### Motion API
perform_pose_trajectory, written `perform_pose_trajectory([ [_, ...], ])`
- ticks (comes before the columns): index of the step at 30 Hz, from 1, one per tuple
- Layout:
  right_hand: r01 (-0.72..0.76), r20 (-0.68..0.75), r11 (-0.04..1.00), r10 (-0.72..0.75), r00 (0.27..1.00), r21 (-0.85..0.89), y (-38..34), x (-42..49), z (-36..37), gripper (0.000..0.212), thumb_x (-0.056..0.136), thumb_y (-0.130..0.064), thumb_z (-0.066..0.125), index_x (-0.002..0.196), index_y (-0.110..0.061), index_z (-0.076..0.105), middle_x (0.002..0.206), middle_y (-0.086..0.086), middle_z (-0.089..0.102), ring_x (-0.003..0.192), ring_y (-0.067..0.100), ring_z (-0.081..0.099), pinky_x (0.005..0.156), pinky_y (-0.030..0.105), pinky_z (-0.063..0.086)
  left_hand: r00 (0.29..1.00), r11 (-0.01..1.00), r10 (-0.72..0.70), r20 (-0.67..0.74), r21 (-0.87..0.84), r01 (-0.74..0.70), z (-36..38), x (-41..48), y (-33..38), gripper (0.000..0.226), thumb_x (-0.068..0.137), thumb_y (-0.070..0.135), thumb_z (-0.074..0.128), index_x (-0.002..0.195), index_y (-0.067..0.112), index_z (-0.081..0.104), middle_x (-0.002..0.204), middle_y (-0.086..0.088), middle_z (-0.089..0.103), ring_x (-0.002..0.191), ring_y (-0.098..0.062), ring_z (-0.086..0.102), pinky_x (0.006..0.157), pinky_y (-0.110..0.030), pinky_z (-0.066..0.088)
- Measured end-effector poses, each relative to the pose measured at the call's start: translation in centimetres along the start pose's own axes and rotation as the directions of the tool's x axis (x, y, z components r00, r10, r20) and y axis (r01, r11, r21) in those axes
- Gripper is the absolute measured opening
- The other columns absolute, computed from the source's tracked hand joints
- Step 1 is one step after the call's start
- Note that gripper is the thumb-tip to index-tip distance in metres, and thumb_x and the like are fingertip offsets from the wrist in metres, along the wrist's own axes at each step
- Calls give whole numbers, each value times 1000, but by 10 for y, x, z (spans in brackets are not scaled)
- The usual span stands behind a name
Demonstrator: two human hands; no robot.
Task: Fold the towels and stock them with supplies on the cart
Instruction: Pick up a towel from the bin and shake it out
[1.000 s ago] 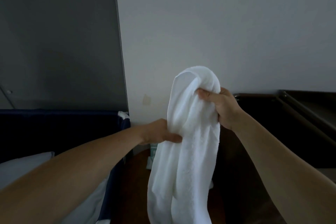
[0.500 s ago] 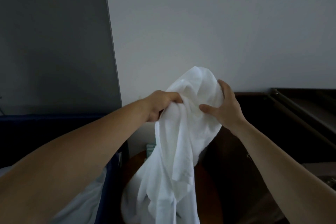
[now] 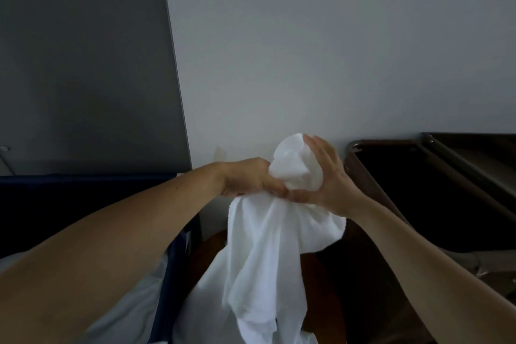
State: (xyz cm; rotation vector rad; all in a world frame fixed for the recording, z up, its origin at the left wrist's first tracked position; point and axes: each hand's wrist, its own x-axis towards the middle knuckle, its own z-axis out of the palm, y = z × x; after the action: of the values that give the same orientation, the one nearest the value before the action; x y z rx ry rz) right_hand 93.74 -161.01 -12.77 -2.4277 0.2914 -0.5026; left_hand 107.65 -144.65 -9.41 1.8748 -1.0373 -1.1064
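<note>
A white towel [image 3: 265,254] hangs bunched in front of me, its lower part draping down past the bottom of the view. My left hand [image 3: 248,177] grips the towel just below its bunched top. My right hand [image 3: 324,176] cups that bunched top from the right, fingers nearly straight along the cloth and thumb meeting my left hand underneath. The dark brown cart [image 3: 418,176] stands to the right, its top tray rim level with my hands.
A navy fabric bin [image 3: 83,204] with white linen [image 3: 134,315] inside stands at the left. A grey door panel [image 3: 83,64] and a pale wall [image 3: 335,50] are ahead. Brown floor [image 3: 206,254] shows between bin and cart.
My left hand slid up the towel from its middle to just under the top. My right hand released its pinch and now cups the bunched top with straighter fingers. The towel's lower part spread out.
</note>
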Motion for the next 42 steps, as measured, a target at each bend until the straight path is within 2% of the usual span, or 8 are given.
perform_pose_trajectory([
  [4,196,219,938,-135,966,-286,10,2,-16,127,43,-88,67,148,-60,2,158,-31,-8,150,4,-17,116,39,0,999,977,45,28,210,-50,2,-2,1,31,80,13,75,111,15,71,104,1,75,92,-16,73,85,-32,59],
  [7,170,213,921,-98,972,-351,11,7,-12,58,59,-59,83,107,-35,62,112,-20,58,119,11,55,91,21,37,996,942,90,1,326,-86,9,2,0,30,77,10,75,106,15,70,101,-3,74,90,-18,71,81,-31,60],
  [10,25,101,995,-15,995,-95,13,3,-6,33,70,-17,86,68,-27,54,64,-14,53,66,8,52,58,18,37,980,921,158,-117,375,-104,11,6,-10,27,76,16,77,100,22,66,96,4,69,85,-14,66,68,-23,53],
  [17,-113,-29,915,134,991,387,-9,13,-19,15,59,-16,64,71,-10,56,66,-1,58,66,15,55,62,34,44,955,967,244,-168,122,-226,38,3,-53,73,66,41,91,109,74,43,112,44,56,101,26,51,76,0,46],
  [20,-139,-50,883,181,982,449,-13,19,-27,11,60,-18,61,68,-23,66,65,-6,66,64,9,64,56,25,49,966,983,142,-217,144,-112,51,9,-81,73,73,35,88,131,49,47,128,25,58,115,4,57,99,-27,52],
  [23,-156,-46,885,196,980,439,-7,17,-35,15,62,-20,59,71,-27,70,71,-5,71,72,15,69,61,29,51,976,979,34,-215,205,11,44,7,-90,45,82,26,79,124,19,66,120,4,68,109,-16,64,95,-30,53],
  [35,-405,398,880,289,871,248,27,-15,-32,92,46,-43,91,131,-30,57,122,-3,68,115,23,64,103,52,49,914,949,238,-330,279,-147,19,-12,-6,11,80,10,74,90,5,74,92,-12,75,82,-22,69,79,-38,56],
  [42,-4,22,977,0,1000,215,26,-18,-17,112,52,-61,88,138,-71,17,151,-25,29,140,1,32,109,30,36,941,966,10,-337,-239,-96,16,-4,4,14,84,-3,65,97,-8,68,90,-21,69,77,-29,67,67,-33,58],
])
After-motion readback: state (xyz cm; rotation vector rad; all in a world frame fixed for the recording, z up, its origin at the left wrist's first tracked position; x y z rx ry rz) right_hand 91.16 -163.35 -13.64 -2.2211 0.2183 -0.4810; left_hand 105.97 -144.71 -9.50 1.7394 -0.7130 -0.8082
